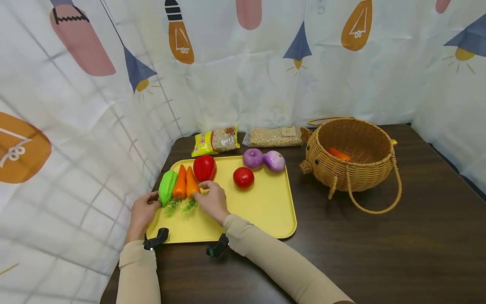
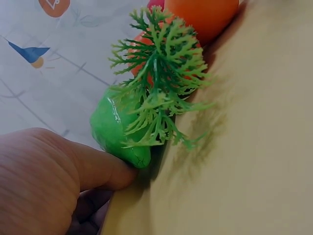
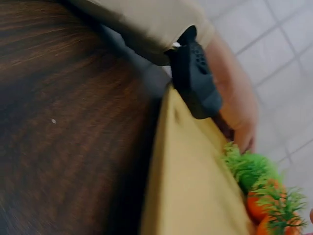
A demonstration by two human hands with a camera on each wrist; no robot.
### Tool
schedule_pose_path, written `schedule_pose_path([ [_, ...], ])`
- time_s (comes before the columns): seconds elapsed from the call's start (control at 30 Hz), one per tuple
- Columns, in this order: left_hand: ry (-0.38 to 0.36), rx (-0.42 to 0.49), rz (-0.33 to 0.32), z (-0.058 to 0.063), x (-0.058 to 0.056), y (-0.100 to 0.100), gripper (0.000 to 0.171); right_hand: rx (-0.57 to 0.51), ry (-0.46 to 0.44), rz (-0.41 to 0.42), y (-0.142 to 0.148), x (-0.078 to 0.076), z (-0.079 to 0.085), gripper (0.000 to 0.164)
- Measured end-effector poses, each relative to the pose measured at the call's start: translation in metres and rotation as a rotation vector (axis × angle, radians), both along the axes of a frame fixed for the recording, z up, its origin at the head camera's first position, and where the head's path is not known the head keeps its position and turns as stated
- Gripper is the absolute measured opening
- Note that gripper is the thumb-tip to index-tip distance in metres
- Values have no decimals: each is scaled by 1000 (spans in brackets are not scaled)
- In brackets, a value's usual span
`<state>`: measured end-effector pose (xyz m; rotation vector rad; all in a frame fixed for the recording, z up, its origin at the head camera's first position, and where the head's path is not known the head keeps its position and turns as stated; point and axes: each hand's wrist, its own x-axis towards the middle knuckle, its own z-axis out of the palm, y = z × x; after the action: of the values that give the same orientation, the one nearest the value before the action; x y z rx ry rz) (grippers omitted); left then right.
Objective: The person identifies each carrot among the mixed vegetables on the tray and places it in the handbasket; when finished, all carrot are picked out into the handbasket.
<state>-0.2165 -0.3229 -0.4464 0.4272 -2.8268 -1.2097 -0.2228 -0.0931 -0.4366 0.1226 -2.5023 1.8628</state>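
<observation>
On a yellow tray (image 1: 262,211), a green ridged vegetable (image 1: 167,188) and two orange carrots (image 1: 180,183) with feathery green tops lie side by side at the left. My left hand (image 1: 142,211) is at the tray's left edge, its fingers against the vegetable's lower end. In the left wrist view the thumb (image 2: 105,169) touches the green tip. My right hand (image 1: 213,202) reaches in from the right, thumb and forefinger apart, touching the right carrot (image 1: 191,182) near its wide end. A red bell pepper (image 1: 205,168) lies just behind that carrot.
A tomato (image 1: 243,177) and two purple onions (image 1: 253,158) lie farther right on the tray. Behind it are a yellow food packet (image 1: 216,141) and a clear bag of grain (image 1: 274,137). A wicker basket (image 1: 357,179) with an orange item inside stands right. A curtain (image 1: 243,97) borders the table.
</observation>
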Motion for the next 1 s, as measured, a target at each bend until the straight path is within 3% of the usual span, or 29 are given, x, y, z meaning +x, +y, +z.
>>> schedule_pose_path([
  [0.4, -1, 18, -19, 0, -4, 2, 48, -3, 15, 5, -6, -4, -5, 29],
  [0.77, 10, 29, -9, -1, -4, 2, 49, 131, 9, 4, -14, -11, -1, 42],
  [1.0, 4, 35, 17, -1, -1, 0, 48, 149, -42, 13, -20, -14, 1, 49],
])
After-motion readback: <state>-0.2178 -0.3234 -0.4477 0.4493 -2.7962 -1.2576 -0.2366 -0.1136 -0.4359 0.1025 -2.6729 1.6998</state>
